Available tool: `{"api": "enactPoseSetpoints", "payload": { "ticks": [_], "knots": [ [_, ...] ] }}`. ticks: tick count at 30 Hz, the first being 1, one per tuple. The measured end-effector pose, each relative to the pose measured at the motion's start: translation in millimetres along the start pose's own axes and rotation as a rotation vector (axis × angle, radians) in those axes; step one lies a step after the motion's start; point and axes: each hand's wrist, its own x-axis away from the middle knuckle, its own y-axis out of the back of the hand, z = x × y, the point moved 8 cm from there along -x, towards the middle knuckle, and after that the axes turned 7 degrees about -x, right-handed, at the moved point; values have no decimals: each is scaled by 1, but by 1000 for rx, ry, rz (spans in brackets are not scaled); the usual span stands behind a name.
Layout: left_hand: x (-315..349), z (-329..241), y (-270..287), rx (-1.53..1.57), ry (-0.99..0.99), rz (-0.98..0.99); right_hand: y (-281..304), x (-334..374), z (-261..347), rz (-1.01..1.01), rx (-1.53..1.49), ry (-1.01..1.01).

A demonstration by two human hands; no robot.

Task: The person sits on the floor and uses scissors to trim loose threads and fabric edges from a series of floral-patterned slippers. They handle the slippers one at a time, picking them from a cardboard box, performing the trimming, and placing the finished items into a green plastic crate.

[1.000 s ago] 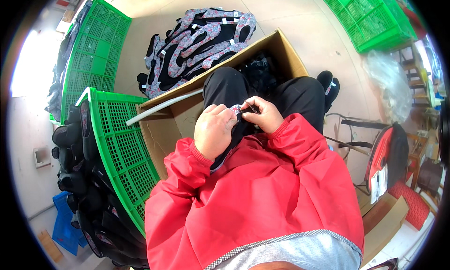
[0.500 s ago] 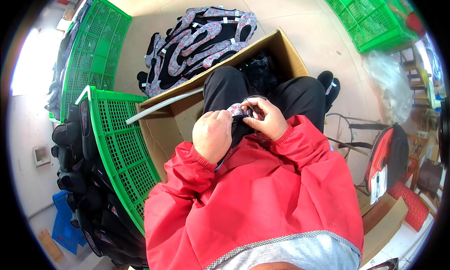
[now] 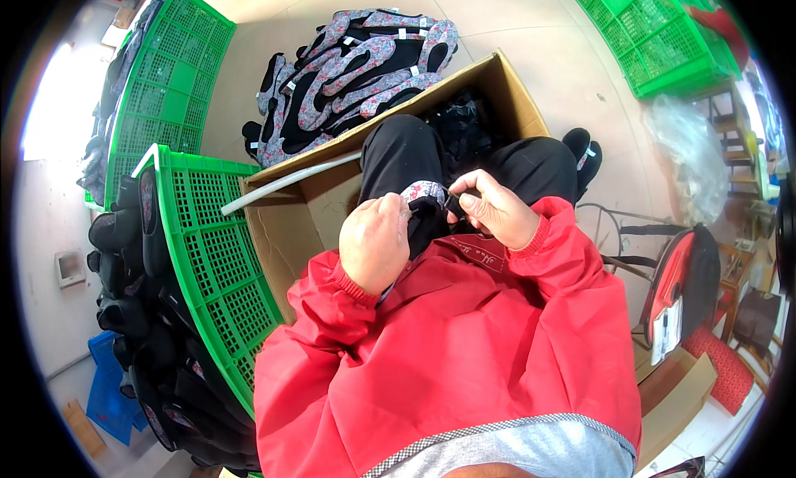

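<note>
My left hand (image 3: 375, 239) is closed on the edge of a floral-and-black fabric piece (image 3: 424, 189) above my lap. Its floral part shows beyond my fingers; the hand and my dark trousers hide the rest, so its full shape cannot be made out. Just to the right, my right hand (image 3: 500, 210) pinches a small black thing (image 3: 453, 204) between thumb and fingers. Whether that black thing is joined to the fabric piece is unclear. Both hands are close together, backs up, in red sleeves.
Around my legs stands an open cardboard box (image 3: 290, 229) with black material (image 3: 460, 126) inside and a pale tube (image 3: 290, 182) across it. Floral-and-black slipper-like pieces (image 3: 356, 72) are heaped beyond. Green crates (image 3: 217, 246) stand left, a round red-and-black seat (image 3: 684, 266) right.
My right hand has drawn away to the right from the fabric piece, its fingers now pinching a small black thing. The left hand has stayed almost in place.
</note>
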Motion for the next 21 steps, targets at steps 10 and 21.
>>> {"api": "enactPoseSetpoints", "payload": {
  "ticks": [10,21],
  "knots": [
    [3,-9,6,22,-10,-42,-7,-3,-17,165,-132,-404],
    [3,-11,6,45,-27,-38,-5,-14,-27,123,-124,-455]
  ]
}}
